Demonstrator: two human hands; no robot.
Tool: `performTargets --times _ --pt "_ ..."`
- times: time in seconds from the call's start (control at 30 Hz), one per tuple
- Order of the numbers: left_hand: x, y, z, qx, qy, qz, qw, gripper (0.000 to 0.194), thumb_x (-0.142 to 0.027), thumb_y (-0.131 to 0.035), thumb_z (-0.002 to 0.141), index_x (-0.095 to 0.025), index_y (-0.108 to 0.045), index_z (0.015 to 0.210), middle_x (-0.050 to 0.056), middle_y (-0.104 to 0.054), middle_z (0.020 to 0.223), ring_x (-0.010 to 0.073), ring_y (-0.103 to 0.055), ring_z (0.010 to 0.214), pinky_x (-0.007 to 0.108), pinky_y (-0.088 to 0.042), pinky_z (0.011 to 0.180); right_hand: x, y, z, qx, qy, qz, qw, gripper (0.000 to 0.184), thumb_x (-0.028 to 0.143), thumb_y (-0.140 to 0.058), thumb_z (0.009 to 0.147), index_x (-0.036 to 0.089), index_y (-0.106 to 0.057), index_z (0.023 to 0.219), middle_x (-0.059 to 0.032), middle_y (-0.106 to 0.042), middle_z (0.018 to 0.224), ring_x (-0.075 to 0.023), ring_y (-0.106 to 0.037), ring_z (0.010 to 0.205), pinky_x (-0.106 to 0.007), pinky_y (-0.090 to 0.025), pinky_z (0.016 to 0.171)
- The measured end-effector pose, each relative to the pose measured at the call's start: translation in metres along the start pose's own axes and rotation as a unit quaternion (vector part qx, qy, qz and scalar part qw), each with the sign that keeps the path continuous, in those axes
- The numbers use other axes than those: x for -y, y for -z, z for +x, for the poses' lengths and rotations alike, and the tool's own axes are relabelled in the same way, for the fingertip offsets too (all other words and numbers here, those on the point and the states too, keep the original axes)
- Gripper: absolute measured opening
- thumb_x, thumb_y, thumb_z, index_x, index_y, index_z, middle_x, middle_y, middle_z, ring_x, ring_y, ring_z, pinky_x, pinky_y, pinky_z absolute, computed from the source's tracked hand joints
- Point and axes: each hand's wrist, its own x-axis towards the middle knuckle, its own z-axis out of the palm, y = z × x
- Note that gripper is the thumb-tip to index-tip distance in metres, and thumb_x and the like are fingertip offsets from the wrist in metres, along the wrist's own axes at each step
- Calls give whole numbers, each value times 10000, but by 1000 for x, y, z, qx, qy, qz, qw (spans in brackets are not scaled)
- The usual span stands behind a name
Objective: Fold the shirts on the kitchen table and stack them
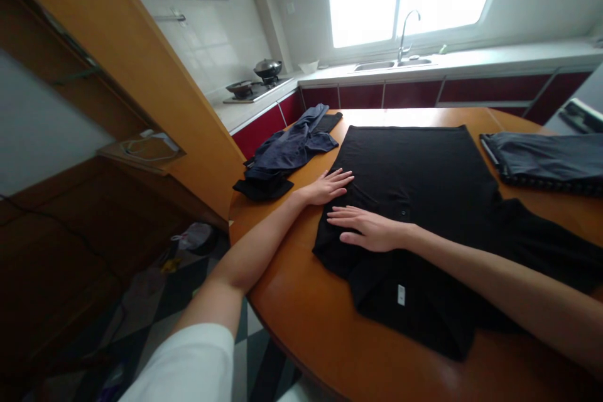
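A black shirt [424, 169] lies spread over the wooden table, its hem toward the window and its collar end toward me. A small white label [401, 295] shows near the collar, and a button is visible on the front. My left hand [328, 186] rests flat on the shirt's left edge with fingers spread. Just nearer to me, my right hand [370, 228] lies palm down on the cloth, fingers stretched to the left. The right forearm crosses over part of the shirt, and one sleeve extends to the right.
Rumpled dark blue clothes [294, 147] lie at the table's left edge. Folded grey and black garments [551, 160] sit on the right. Beyond the wooden table [287, 289] are a counter with a sink [377, 66] and a stove with a lidded pot [267, 68]. A wooden partition stands left.
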Motion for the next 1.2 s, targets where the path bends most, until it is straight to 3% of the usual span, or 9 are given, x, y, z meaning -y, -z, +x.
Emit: performTargets --times 0.13,0.3,0.53,0.67,0.73,0.8,0.9,1.0,1.2 --pt "-1 1 -1 -8 -3 8 1000 527 -379 -452 1053 -385 -368 1573 9 -287 1674 262 -148 1576 570 -62 1249 26 -11 -4 99 14 36 994 692 546 -479 1020 151 -385 1580 -171 -299 1650 -291 -225 1553 -550 -107 1267" --pt "-5 0 -1 -22 8 10 1000 507 -374 -485 1048 -395 -411 1549 1 -323 1661 257 -166 1572 550 -91 1254 55 -20 -5 113 54 64 990 760 576 -543 981 119 -400 1571 -221 -304 1628 -321 -244 1543 -560 -107 1266" --pt "-6 2 -2 -33 23 3 999 511 -390 -487 1043 -403 -412 1548 10 -257 1689 296 -123 1579 606 -85 1238 59 -6 0 132 76 190 970 459 428 -515 1032 206 -615 1421 -116 -496 1549 -245 -405 1479 -453 -249 1253" --pt "-7 20 -12 -104 0 -11 995 480 -383 -564 1002 -306 -538 1475 91 -400 1610 304 -290 1522 509 -211 1235 43 2 7 -28 -21 256 966 425 410 -404 1067 200 -750 1196 -75 -736 1258 -212 -668 1197 -351 -486 1063" --pt "-13 33 -18 -119 -18 -32 992 390 -383 -616 968 -242 -659 1329 122 -574 1424 277 -511 1352 413 -377 1146 32 4 10 -155 -83 246 953 415 414 -435 1052 183 -779 1055 -65 -788 1036 -202 -725 976 -319 -547 903" --pt "-21 45 -24 -86 -24 -67 994 283 -391 -629 955 -208 -730 1146 95 -690 1163 228 -648 1081 341 -495 969 24 5 11 -205 -116 236 943 398 396 -461 1038 175 -781 955 -52 -780 886 -186 -715 827 -294 -549 781" --pt "-35 51 -28 -40 -23 -119 992 230 -384 -635 944 -187 -741 996 41 -714 905 175 -644 816 291 -505 770 27 4 7 -93 -74 210 970 381 377 -471 1038 182 -792 973 -60 -780 931 -179 -706 844 -292 -538 797" --pt "-39 45 -27 -25 -31 -147 988 207 -374 -668 916 -194 -751 977 26 -708 857 162 -624 763 277 -487 722 45 0 2 42 30 147 988 324 379 -518 1029 212 -793 1063 -77 -764 1152 -203 -672 1065 -329 -497 968" --pt "-21 29 -20 48 -30 -201 978 243 -354 -714 879 -194 -762 1055 19 -676 820 149 -610 750 246 -469 677 61 -5 1 96 119 110 982 295 408 -566 1017 227 -761 1145 -77 -709 1313 -228 -587 1217 -382 -421 1068"
